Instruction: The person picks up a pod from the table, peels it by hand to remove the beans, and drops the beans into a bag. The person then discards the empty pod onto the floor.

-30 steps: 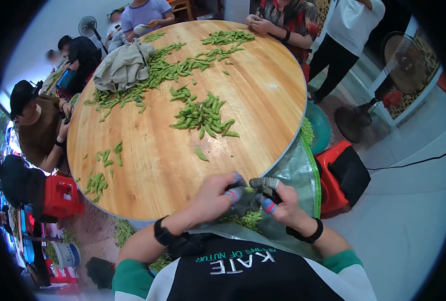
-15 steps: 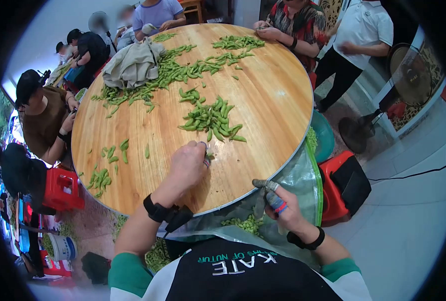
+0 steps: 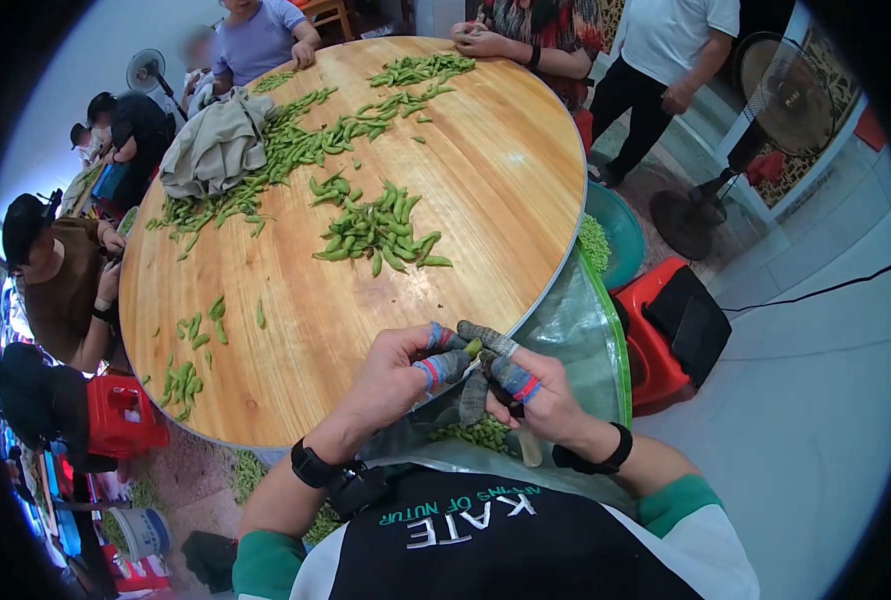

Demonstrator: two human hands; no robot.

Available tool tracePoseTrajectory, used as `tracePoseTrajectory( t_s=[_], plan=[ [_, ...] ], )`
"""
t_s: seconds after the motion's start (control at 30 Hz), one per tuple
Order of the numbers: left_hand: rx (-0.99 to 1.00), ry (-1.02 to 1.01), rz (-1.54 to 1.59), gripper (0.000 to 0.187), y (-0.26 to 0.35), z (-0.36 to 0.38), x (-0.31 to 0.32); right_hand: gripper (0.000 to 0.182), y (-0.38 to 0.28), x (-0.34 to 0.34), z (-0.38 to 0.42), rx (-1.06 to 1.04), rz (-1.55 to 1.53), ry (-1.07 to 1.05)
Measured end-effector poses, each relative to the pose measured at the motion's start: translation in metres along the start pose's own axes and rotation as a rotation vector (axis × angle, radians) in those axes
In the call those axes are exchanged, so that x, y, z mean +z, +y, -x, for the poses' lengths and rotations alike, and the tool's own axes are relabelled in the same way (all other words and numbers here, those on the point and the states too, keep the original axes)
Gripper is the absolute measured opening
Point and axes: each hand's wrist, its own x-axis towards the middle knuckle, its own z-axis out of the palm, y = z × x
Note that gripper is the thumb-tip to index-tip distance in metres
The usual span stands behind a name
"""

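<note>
My left hand (image 3: pixel 402 368) and my right hand (image 3: pixel 535 388) meet just past the near edge of the round wooden table (image 3: pixel 495 250). Grey finger covers and coloured bands wrap several fingers. Both hands are closed on a green soybean pod (image 3: pixel 473 348), whose end shows between the fingertips. Beneath them, shelled green beans (image 3: pixel 480 433) lie in a translucent sheet bag (image 3: pixel 565 335) with a green edge. A small pile of soybean pods (image 3: pixel 380 230) lies on the table ahead of my hands.
A larger heap of pods (image 3: pixel 305 145) and a grey cloth (image 3: pixel 215 148) lie farther back. Several people sit around the table. A teal basin (image 3: pixel 620 245), a red stool (image 3: pixel 665 330) and a standing fan (image 3: pixel 785 95) are on the right; another red stool (image 3: pixel 125 415) stands left.
My left hand has come back from the tabletop toward my body and right to meet my right hand. A pod now shows between them. The camera view has shifted slightly.
</note>
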Motion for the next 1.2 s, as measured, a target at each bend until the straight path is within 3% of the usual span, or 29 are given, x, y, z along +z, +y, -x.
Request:
tracePoseTrajectory(
  t_s=[0.13, 0.4, 0.83, 1.03, 1.1, 1.13, 1.2],
  plan=[
    [0.015, -0.006, -0.015, 0.014, -0.002, -0.002, 0.001, 0.043, 0.001, -0.002, 0.002, -0.019, -0.025, -0.006],
    [0.241, 0.007, -0.250, 0.014, -0.002, 0.000, 0.002, 0.040, 0.002, -0.007, 0.001, -0.057, 0.056, -0.007],
    [0.262, -0.013, -0.399, 0.017, -0.005, -0.003, -0.004, 0.039, 0.003, -0.007, 0.005, -0.080, 0.025, -0.017],
    [0.332, -0.015, -0.313, 0.014, -0.005, -0.001, 0.000, 0.035, 0.004, -0.009, 0.004, -0.115, 0.063, -0.012],
    [0.182, -0.068, -0.100, 0.015, -0.006, -0.002, -0.001, 0.034, 0.002, -0.010, 0.003, -0.111, 0.057, -0.008],
    [0.184, -0.067, -0.100, 0.015, -0.007, -0.003, -0.002, 0.034, 0.002, -0.012, 0.002, -0.078, -0.006, -0.028],
    [0.111, -0.161, 0.185, 0.017, -0.012, -0.005, -0.002, 0.033, 0.001, -0.014, 0.001, -0.046, -0.068, -0.049]
  ],
)
